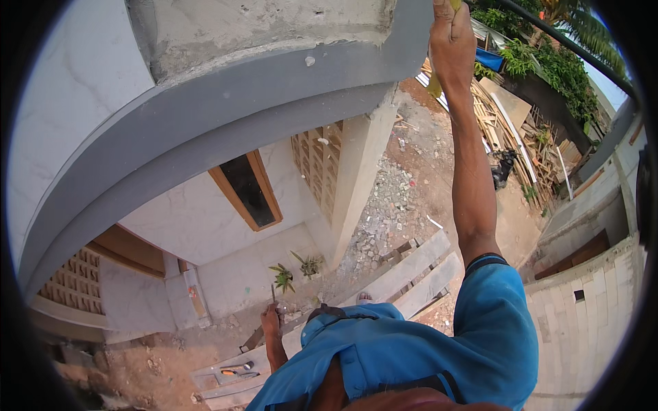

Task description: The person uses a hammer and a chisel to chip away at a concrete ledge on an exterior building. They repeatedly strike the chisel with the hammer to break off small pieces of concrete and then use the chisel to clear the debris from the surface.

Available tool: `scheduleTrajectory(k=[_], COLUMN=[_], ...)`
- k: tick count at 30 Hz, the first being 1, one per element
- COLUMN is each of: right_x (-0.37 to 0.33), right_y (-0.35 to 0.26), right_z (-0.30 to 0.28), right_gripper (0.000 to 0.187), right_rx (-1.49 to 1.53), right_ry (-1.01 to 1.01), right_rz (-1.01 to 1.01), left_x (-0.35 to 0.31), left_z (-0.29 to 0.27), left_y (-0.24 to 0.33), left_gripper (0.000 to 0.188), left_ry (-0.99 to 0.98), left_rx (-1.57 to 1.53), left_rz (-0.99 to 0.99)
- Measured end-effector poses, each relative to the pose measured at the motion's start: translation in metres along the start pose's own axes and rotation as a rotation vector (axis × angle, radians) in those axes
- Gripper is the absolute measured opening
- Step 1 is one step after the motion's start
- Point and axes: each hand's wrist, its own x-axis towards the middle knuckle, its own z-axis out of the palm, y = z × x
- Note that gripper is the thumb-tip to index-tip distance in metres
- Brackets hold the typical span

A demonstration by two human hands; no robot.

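Observation:
My right hand (452,44) is raised at the top, beside the end of the grey painted beam (274,79). Its fingers are closed round a yellow bar-like thing (434,85). Most of that bar is hidden by the hand, so its kind does not show. Low by my body, my left hand (272,320) is closed on a thin, dark, rod-like tool (273,293) that points up. Its lower part is covered by the fingers. Above the beam lies rough bare cement (274,31).
Wooden planks (418,274) form a platform beneath me. A hammer-like tool with some orange (236,370) rests on the planks. Two green plants (282,277) grow by the wall (240,281). Rubble (394,202) covers the ground, and scrap timber (514,137) is heaped at the far right.

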Motion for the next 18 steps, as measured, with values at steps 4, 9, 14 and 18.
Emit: scheduleTrajectory(k=[4, 9, 14, 18], right_x=[-0.047, -0.067, -0.037, -0.074], right_y=[0.042, 0.054, 0.034, 0.081], right_z=[0.008, -0.011, 0.007, 0.01], right_gripper=[0.049, 0.05, 0.048, 0.045], right_rx=[-0.08, -0.224, 0.026, -0.176], right_ry=[-0.088, -0.33, -0.023, -0.313], right_rz=[0.145, 0.238, 0.05, 0.214], left_x=[-0.004, -0.018, -0.004, -0.008], left_z=[0.004, 0.017, 0.004, 0.008], left_y=[-0.006, 0.005, -0.022, -0.021], left_gripper=[0.018, 0.021, 0.019, 0.019], left_ry=[-0.015, -0.05, 0.016, -0.031], left_rx=[0.003, 0.009, 0.023, 0.038], left_rz=[-0.003, 0.009, -0.017, -0.025])
